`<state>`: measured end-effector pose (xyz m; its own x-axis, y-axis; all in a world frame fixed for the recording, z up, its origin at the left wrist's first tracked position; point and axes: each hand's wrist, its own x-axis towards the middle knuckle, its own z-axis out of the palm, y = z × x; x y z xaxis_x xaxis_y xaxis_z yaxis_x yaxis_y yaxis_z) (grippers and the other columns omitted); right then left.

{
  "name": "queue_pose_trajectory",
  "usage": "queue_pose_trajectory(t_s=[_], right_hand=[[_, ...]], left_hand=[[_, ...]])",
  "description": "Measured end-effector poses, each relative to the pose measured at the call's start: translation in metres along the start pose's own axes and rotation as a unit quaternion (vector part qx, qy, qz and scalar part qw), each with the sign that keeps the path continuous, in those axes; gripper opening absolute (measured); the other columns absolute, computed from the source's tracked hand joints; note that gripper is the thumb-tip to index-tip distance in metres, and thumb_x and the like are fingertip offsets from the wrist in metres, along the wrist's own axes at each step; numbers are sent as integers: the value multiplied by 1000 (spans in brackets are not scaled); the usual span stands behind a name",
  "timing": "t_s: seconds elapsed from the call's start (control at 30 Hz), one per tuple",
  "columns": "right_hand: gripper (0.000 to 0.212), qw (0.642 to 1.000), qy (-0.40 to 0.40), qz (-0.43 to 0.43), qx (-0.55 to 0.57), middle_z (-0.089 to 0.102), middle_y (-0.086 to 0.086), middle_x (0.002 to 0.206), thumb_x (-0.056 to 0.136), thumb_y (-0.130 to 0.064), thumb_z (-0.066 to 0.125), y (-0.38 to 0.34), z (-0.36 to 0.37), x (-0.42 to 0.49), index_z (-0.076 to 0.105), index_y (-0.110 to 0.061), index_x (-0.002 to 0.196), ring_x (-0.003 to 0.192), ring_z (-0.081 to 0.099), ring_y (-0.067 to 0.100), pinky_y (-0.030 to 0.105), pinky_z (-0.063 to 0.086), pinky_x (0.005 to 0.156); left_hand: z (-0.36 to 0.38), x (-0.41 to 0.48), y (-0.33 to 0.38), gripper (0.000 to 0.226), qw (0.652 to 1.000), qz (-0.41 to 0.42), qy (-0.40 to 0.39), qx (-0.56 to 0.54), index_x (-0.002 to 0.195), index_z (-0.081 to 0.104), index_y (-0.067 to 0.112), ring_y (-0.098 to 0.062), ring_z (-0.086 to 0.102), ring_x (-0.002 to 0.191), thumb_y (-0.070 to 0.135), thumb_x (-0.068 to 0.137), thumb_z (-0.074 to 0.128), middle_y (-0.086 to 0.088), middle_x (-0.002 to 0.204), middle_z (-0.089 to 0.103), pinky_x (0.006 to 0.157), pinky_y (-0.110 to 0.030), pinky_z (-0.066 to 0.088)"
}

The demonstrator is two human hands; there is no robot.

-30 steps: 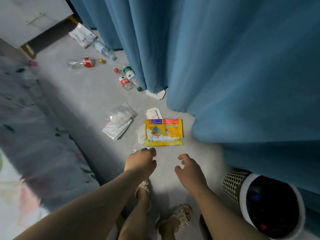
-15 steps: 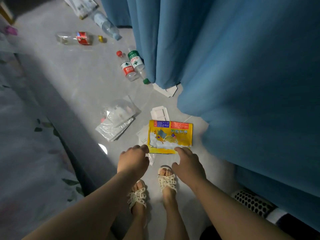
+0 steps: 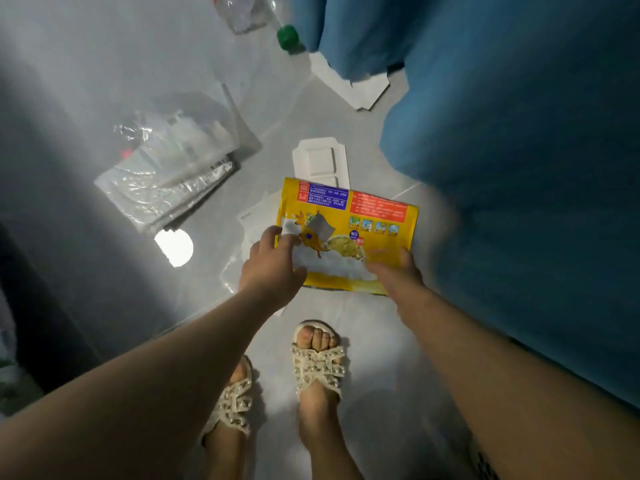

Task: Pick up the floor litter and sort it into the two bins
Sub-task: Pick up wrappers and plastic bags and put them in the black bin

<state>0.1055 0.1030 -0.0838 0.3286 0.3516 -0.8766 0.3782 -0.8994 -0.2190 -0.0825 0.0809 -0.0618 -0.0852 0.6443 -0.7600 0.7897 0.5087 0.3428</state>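
Head view, both arms stretched downward, left hand curled over left edge of packet, gripping it, right hand blurred on its lower right corner, hold unclear.

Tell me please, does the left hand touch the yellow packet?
Touching. The head view shows the left hand with its thumb and fingertips lying over the left edge of the yellow packet, no gap.

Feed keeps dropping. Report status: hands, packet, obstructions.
Left hand at left edge of yellow packet, right hand at its lower right, blurred; grip unconfirmed. Packet overlaps white card. Blue curtain close on right.
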Motion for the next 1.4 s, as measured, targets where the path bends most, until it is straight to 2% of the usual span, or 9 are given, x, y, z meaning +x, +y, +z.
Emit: queue_pose_trajectory(t_s=[0.13, 0.23, 0.37, 0.43, 0.53, 0.67, 0.87, 1.0, 1.4], right_hand=[[83, 993, 61, 58, 83, 37, 11, 141, 76, -36, 74, 19, 1, 48, 25, -22, 142, 124, 44, 33, 38, 39, 81], [77, 987, 85, 72, 112, 39, 12, 140, 79, -35, 71, 31, 6, 67, 29, -17, 140, 122, 45, 33, 40, 41, 87], [43, 989, 78, 51, 112, 58, 15, 123, 79, -26, 70, 42, 5, 76, 56, -12, 118, 102, 58, 31, 33, 47, 71], [12, 990, 40, 52, 127, 64, 10, 108, 86, -24, 65, 40, -1, 69, 62, -14, 92, 96, 61, 30, 37, 51, 77], [7, 989, 15, 35, 143, 65, 11, 108, 90, -22, 61, 34, -11, 54, 60, -15, 91, 99, 62, 33, 48, 53, 87], [26, 988, -23, 28, 150, 67, 17, 109, 82, -23, 67, 23, -20, 19, 64, -10, 105, 99, 64, 40, 64, 51, 82], [25, 990, -36, 14, 136, 67, 16, 108, 83, -19, 66, -12, -35, -74, 64, -11, 106, 97, 64, 38, 61, 52, 83], [5, 990, -32, 3, 139, 65, 15, 104, 87, -13, 62, -44, -53, -150, 59, -15, 90, 98, 63, 36, 57, 52, 88], [5, 976, -9, -28, 214, 65, 15, 103, 87, -13, 62, -82, -86, -323, 58, -17, 87, 98, 63, 37, 52, 53, 87]], left_hand=[[26, 25, -5, 70, 996, -58, 50, -47, 145, 23, 31, -33, 13, 142, 35, 87, 61, -2, 157, 1, 110, -49, 30], [38, 35, -8, 72, 991, -75, 75, -77, 146, 20, 32, -34, 17, 140, 31, 87, 61, -4, 157, 7, 109, -48, 32], [40, 43, -11, 69, 980, -90, 127, -127, 146, 20, 31, -34, 42, 126, 19, 89, 58, -11, 144, 36, 100, -49, 44], [33, 44, -12, 71, 959, -111, 131, -224, 147, 18, 27, -32, 48, 123, 8, 89, 55, -11, 140, 43, 96, -46, 48], [16, 36, -13, 63, 942, -132, 127, -282, 144, 27, 20, -31, 50, 121, 3, 89, 54, -10, 137, 48, 95, -41, 46], [-15, 2, -10, 56, 933, -152, 131, -299, 139, 35, 17, -34, 52, 116, 4, 88, 54, -12, 130, 54, 93, -38, 45], [-91, -73, 3, 58, 927, -153, 143, -311, 138, 38, 17, -33, 53, 115, 1, 85, 53, -12, 128, 56, 89, -33, 43], [-144, -126, 11, 60, 928, -141, 147, -311, 141, 35, 21, -32, 52, 116, 4, 87, 55, -10, 129, 55, 88, -30, 40], [-263, -244, 33, 61, 944, -86, 155, -278, 141, 36, 23, -33, 56, 111, 5, 86, 57, -12, 127, 57, 84, -35, 43]])
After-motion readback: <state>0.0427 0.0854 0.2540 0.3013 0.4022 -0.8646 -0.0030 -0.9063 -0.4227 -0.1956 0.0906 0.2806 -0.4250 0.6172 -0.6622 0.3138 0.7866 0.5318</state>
